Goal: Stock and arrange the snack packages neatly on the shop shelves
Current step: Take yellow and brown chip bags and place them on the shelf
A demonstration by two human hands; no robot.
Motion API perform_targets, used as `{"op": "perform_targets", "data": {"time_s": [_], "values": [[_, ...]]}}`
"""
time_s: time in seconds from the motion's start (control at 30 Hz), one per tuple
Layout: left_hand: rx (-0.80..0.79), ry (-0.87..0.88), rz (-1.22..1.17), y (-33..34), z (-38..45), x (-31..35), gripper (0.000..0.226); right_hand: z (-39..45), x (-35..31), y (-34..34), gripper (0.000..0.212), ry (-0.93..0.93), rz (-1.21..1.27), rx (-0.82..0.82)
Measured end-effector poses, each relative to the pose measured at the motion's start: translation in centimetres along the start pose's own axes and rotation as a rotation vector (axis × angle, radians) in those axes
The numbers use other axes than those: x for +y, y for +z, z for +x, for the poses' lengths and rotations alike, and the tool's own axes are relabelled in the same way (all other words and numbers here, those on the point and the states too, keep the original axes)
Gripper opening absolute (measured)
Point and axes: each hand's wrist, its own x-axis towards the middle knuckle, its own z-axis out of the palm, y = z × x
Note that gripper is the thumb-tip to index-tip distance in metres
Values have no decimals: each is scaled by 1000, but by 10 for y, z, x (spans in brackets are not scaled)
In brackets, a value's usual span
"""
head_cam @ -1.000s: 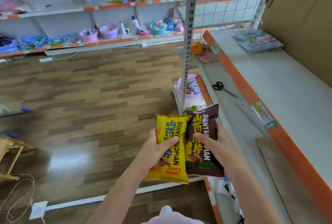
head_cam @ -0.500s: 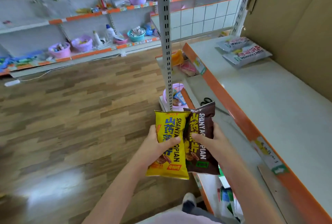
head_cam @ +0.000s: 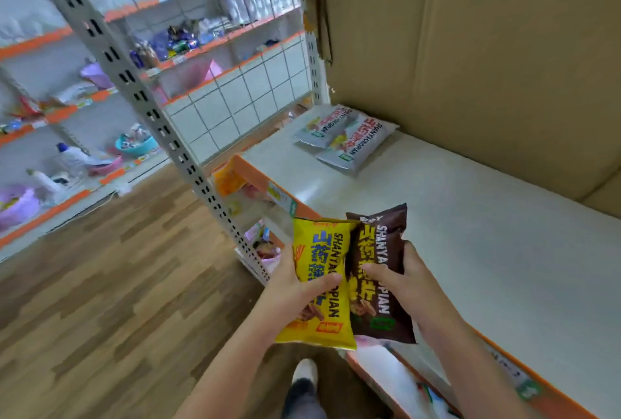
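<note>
Both grips are closed on snack bags: the left hand (head_cam: 292,287) holds a yellow bag (head_cam: 321,287), thumb across its front and fingers behind, and the right hand (head_cam: 400,281) holds a brown bag (head_cam: 379,270) the same way. The bags sit side by side in front of the body, over the orange front edge of the shelf (head_cam: 470,234), the brown one's near edge tucked just behind the yellow one's. Each bag's long axis runs away from the person, top seam pointing toward the back of the shelf and tilted slightly right, bottom seam toward the body.

The yellow bag is glossy, with blue characters, the letters "SHANYAO...PIAN" along its length and a small red label near the bottom. The brown bag carries yellow characters, white letters of the same brand, a picture of the snack and a small green mark low down.

On the cream shelf top, well apart at the far end, two grey bags (head_cam: 346,139) of the same brand lie flat, overlapping, close to the cardboard (head_cam: 487,66) that backs the shelf. Between the held bags and those two the shelf surface is bare. A perforated metal upright (head_cam: 158,116) slants to the left, with wood-pattern floor (head_cam: 111,284) beyond and blurred shelves of bottles and basins. A shoe (head_cam: 304,375) shows below the hands.
</note>
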Motion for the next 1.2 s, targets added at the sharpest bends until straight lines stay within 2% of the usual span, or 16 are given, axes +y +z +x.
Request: {"op": "perform_targets", "data": {"time_s": [0.27,0.37,0.57,0.63,0.77,0.9,1.0,1.2], "values": [[-210,202,283,-25,127,39,51,47,-14,35,23,18,74,342],[-235,300,458,-32,157,47,56,60,-21,44,20,24,24,447],[-441,364,603,-14,190,58,52,67,-17,33,12,92,-96,641],[-436,449,607,-4,196,58,50,71,-18,25,14,94,-145,681],[-367,543,708,13,199,58,66,74,-17,17,20,106,-265,783],[-372,613,714,11,195,54,56,75,-10,20,14,60,-287,836],[-375,658,685,4,195,55,52,80,-15,25,25,-14,-302,880],[-275,695,637,-28,215,67,61,109,-36,57,24,-129,-293,816]]}}
